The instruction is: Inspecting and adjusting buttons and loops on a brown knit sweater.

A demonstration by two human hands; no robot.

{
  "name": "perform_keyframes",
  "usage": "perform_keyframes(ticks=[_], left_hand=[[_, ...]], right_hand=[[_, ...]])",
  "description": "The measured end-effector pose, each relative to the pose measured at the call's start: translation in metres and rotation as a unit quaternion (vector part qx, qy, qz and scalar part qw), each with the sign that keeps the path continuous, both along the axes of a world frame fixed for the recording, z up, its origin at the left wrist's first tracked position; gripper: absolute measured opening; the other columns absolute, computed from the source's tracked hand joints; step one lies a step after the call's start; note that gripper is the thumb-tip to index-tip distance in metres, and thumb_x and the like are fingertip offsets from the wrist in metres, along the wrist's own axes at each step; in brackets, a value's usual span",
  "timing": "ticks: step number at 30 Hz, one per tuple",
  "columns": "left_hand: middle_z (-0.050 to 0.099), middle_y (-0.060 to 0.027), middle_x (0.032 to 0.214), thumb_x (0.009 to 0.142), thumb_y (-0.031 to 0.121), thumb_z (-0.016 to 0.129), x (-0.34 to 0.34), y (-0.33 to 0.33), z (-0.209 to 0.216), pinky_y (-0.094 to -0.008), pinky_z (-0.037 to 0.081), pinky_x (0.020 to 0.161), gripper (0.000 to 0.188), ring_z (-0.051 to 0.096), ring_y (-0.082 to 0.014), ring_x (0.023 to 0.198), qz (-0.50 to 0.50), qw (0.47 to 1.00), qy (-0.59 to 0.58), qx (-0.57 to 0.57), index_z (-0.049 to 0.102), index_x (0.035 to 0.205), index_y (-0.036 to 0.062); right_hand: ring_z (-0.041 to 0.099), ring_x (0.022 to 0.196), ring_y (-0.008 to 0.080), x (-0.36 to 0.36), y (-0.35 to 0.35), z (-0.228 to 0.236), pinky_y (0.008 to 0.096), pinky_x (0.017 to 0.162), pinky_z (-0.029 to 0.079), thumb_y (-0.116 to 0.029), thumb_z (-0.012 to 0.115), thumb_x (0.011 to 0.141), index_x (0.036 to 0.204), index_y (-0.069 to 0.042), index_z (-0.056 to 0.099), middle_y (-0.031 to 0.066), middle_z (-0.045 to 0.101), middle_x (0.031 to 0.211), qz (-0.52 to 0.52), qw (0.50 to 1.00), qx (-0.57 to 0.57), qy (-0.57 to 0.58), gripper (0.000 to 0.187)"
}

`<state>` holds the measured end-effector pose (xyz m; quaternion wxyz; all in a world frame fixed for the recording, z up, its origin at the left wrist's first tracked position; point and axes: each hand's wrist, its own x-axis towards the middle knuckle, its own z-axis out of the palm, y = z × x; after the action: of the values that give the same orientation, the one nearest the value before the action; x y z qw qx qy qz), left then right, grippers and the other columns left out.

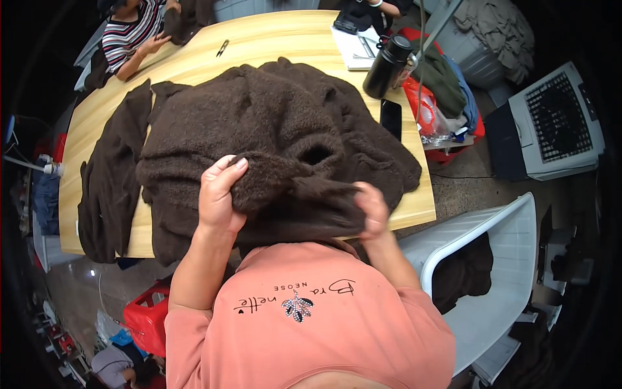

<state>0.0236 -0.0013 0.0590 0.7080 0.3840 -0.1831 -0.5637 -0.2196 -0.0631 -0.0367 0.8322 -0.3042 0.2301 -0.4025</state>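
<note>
A dark brown fleecy garment (220, 117) lies heaped over the middle of the wooden table (285, 35), its near part lifted toward me. My left hand (222, 193) is closed on a fold of it, thumb on top. My right hand (372, 211), a little blurred, grips the same cloth farther right, and the fabric stretches between both hands. A round dark opening (315, 154) shows in the pile just beyond them. Flat at the table's left side lies another dark brown piece of clothing (116, 175).
Toward the far right stand a black bottle (387, 65), a phone (391, 118) and a notebook (356, 50). Thread snips (223, 48) lie at the back. Two people sit across the table. A white bin (479, 311) holds dark cloth at my right; a red stool (148, 318) stands at left.
</note>
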Motion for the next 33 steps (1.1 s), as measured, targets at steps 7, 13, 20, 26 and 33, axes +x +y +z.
perform_keyframes(ticks=[7, 13, 20, 26, 33], left_hand=[[0.065, -0.0141, 0.083, 0.082, 0.002, 0.053, 0.001, 0.014, 0.015, -0.0316, 0.053, 0.07, 0.008, 0.064, -0.0186, 0.073, -0.085, 0.993, 0.004, -0.078, 0.058, 0.085, -0.0037], [0.066, -0.0146, 0.089, 0.084, 0.001, 0.053, 0.006, 0.011, 0.002, -0.0324, 0.054, 0.072, 0.012, 0.065, -0.0198, 0.076, -0.033, 0.999, -0.02, -0.026, 0.06, 0.091, -0.0042], [0.066, -0.0145, 0.088, 0.083, 0.002, 0.053, 0.001, 0.01, 0.0, -0.0321, 0.054, 0.072, 0.012, 0.065, -0.0194, 0.076, -0.026, 0.999, -0.025, -0.016, 0.06, 0.091, -0.0043], [0.066, -0.0113, 0.084, 0.081, -0.002, 0.055, 0.002, 0.01, -0.001, -0.0289, 0.053, 0.069, 0.008, 0.063, -0.0153, 0.072, -0.01, 0.996, -0.085, 0.01, 0.061, 0.086, -0.0035], [0.059, 0.0026, 0.066, 0.073, -0.004, 0.064, -0.031, 0.0, -0.013, -0.0185, 0.042, 0.054, 0.005, 0.051, -0.0026, 0.061, -0.097, 0.952, -0.288, 0.035, 0.062, 0.073, 0.0005]], right_hand=[[0.062, 0.062, 0.0265, -0.019, -0.005, 0.088, 0.0323, 0.054, 0.046, 0.002, 0.066, 0.065, 0.08, 0.001, 0.063, 0.013, 0.064, 0.076, 0.059, 0.781, -0.557, 0.275, 0.015], [0.065, 0.078, 0.0251, 0.001, -0.005, 0.034, 0.0293, 0.068, 0.05, 0.01, 0.058, 0.069, 0.094, 0.002, 0.061, 0.0156, 0.065, 0.089, 0.048, 0.778, -0.526, 0.339, 0.027], [0.057, 0.089, 0.0098, 0.014, 0.005, 0.019, 0.0235, 0.078, 0.046, 0.009, 0.055, 0.079, 0.096, 0.002, 0.059, 0.0042, 0.062, 0.093, 0.089, 0.954, -0.23, 0.172, 0.019], [0.062, 0.075, 0.0192, 0.009, 0.0, 0.034, 0.0261, 0.068, 0.049, 0.014, 0.057, 0.066, 0.093, 0.003, 0.062, 0.0116, 0.063, 0.083, -0.091, 0.815, -0.475, 0.318, 0.029], [0.06, 0.056, 0.0207, 0.029, 0.013, 0.073, 0.0274, 0.048, 0.046, 0.007, 0.063, 0.064, 0.095, 0.0, 0.061, 0.0147, 0.065, 0.085, -0.113, 0.637, -0.736, 0.2, 0.032]])
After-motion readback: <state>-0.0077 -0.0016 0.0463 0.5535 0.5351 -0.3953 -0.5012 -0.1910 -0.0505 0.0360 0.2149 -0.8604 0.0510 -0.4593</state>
